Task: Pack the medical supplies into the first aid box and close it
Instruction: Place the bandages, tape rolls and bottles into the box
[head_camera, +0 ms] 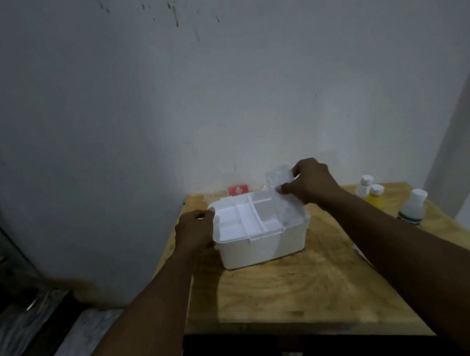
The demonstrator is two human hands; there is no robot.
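A white first aid box [261, 245] stands open on the wooden table [291, 290], with a white divided tray [242, 221] in its top. My left hand [194, 230] grips the box's left end. My right hand [309, 185] pinches a clear plastic piece [280, 183], tilted up over the box's right side. Behind the box, against the wall, lies the clear lid with a red cross label [238, 190]. Two white-capped bottles, one yellow [369, 192], stand at the table's right, with a larger white bottle [412, 207] beside them.
The table stands against a pale wall [222, 95]. A thin white item [358, 252] shows partly under my right forearm. To the left, below the table, lies a dim floor area with dark and light strips [30, 325].
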